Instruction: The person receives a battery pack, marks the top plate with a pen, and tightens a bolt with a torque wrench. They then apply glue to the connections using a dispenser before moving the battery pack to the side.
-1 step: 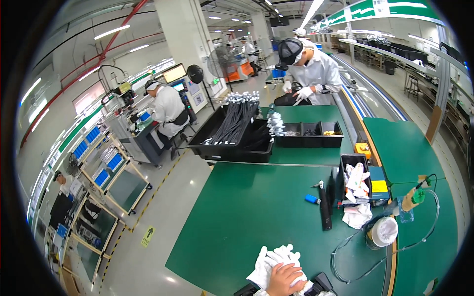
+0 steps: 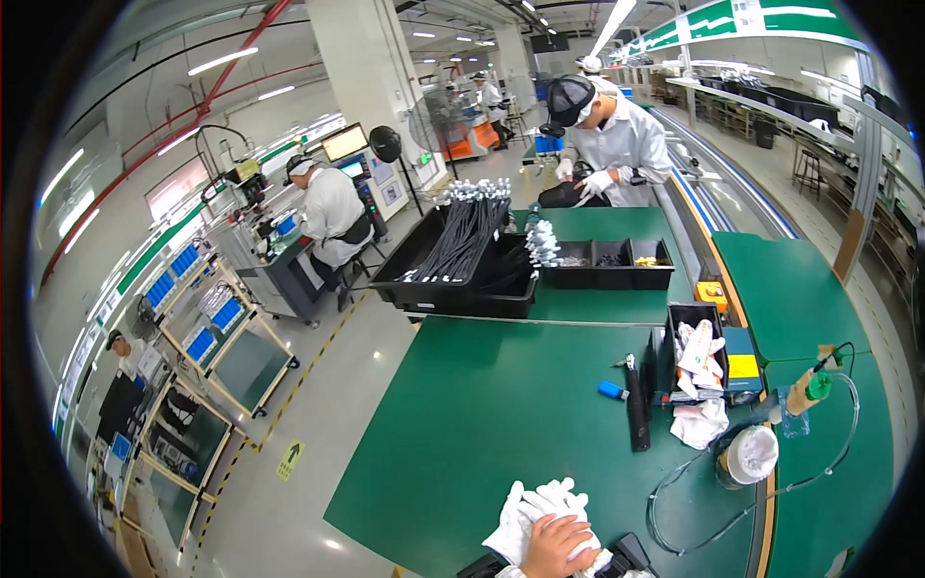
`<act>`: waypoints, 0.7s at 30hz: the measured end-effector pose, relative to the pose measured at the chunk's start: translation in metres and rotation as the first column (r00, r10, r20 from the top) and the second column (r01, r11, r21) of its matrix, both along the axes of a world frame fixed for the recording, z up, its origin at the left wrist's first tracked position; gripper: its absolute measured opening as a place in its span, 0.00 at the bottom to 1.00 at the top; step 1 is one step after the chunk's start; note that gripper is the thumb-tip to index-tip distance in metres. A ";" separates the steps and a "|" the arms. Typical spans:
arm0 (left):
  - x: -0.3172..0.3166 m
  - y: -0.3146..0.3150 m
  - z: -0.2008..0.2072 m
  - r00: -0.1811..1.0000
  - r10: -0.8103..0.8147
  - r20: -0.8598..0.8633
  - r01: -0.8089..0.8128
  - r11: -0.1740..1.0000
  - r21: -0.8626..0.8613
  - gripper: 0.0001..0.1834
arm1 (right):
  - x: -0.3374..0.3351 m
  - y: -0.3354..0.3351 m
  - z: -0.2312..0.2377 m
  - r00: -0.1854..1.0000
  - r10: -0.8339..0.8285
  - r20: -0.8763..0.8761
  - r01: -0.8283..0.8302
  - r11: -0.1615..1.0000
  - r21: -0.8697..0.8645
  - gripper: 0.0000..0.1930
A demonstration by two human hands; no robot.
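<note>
Low in the picture, at the near edge of the green table, my bare left hand (image 2: 559, 547) lies with its fingers curved over a bundle of white gloves (image 2: 528, 511). Several glove fingers stick up beyond it, limp and pointing away from me. My right hand is hidden under the left hand and the white cloth. I cannot tell whether it wears one of these gloves. Black straps or devices (image 2: 628, 555) show by the white sleeves on both sides.
On the green table (image 2: 462, 414) lie a black-handled tool (image 2: 637, 409), a blue piece (image 2: 612, 390) and a black bin (image 2: 696, 318) holding gloves. A white-lined cup (image 2: 750, 455) and looped cable (image 2: 655, 515) stand right. Black trays (image 2: 453, 303) hold cables beyond; a co-worker (image 2: 617, 144) sits behind.
</note>
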State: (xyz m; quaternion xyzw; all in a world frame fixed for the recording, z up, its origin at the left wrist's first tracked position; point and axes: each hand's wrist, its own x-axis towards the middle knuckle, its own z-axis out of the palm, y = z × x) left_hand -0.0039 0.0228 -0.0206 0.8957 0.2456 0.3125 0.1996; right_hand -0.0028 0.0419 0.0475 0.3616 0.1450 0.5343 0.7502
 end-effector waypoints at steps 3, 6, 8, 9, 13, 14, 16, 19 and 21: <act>0.003 -0.002 0.026 0.999 0.020 -0.040 -0.025 0.992 -0.127 0.15 | -0.003 0.011 -0.015 0.999 0.022 0.026 -0.022 1.000 0.004 0.30; 0.001 -0.007 0.058 0.995 0.041 -0.095 -0.069 0.947 -0.314 0.13 | -0.010 0.018 -0.024 0.997 0.058 0.056 -0.059 0.998 0.011 0.30; 0.001 -0.006 0.053 0.996 0.041 -0.073 -0.062 0.950 -0.306 0.14 | -0.010 0.023 -0.032 0.995 0.066 0.076 -0.067 0.998 0.014 0.30; 0.001 -0.006 0.050 0.998 0.031 -0.054 -0.045 0.952 -0.303 0.14 | -0.009 0.025 -0.036 0.994 0.066 0.086 -0.067 0.998 0.014 0.30; 0.003 -0.006 0.048 0.998 0.042 -0.036 -0.051 0.952 -0.301 0.15 | -0.008 0.035 -0.051 0.990 0.066 0.123 -0.068 0.998 0.012 0.30; 0.003 -0.006 0.047 0.999 0.046 -0.029 -0.052 0.955 -0.293 0.15 | -0.008 0.038 -0.055 0.989 0.066 0.132 -0.068 0.998 0.011 0.30; 0.003 -0.007 0.047 0.998 0.051 -0.022 -0.055 0.957 -0.284 0.15 | -0.009 0.041 -0.062 0.987 0.066 0.148 -0.068 0.998 0.011 0.30; 0.003 -0.007 0.048 0.999 0.053 -0.001 -0.051 0.958 -0.281 0.15 | -0.009 0.046 -0.072 0.983 0.066 0.172 -0.069 0.998 0.010 0.30; 0.003 -0.007 0.046 0.999 0.052 0.004 -0.049 0.957 -0.286 0.14 | -0.010 0.049 -0.078 0.980 0.066 0.188 -0.068 0.998 0.009 0.30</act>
